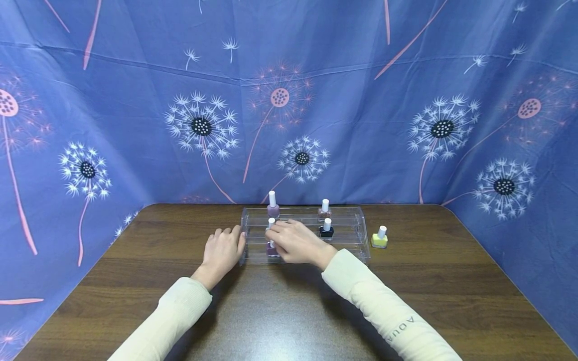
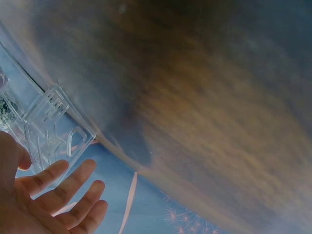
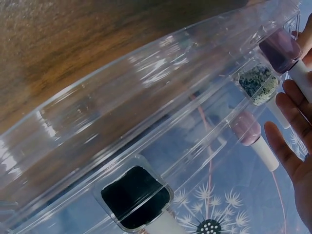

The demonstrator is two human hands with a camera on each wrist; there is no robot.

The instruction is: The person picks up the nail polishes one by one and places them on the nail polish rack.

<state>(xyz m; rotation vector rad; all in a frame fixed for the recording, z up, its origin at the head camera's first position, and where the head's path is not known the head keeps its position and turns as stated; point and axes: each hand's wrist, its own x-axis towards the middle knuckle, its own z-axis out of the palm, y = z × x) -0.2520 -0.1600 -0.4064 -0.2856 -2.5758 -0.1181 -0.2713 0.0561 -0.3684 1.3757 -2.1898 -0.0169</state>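
A clear stepped display rack (image 1: 347, 250) stands on the table and holds several nail polish bottles with white caps. My right hand (image 1: 298, 242) is over its left part, thumb and fingers pinching a dark purple nail polish bottle (image 3: 281, 50) near its cap, on the front step. Behind that bottle are a glitter polish (image 3: 257, 83) and a mauve polish (image 1: 273, 209). On the rack's right half are a black polish (image 1: 326, 231) and a brownish-pink polish (image 1: 324, 214). My left hand (image 2: 53, 200), fingers spread and loosely bent, is at the rack's left end; whether it touches is unclear.
A yellow nail polish bottle (image 1: 379, 239) stands on the brown wooden table (image 1: 433, 281), just right of the rack. Blue cloth with dandelion prints (image 1: 352, 125) hangs behind the table and along both sides.
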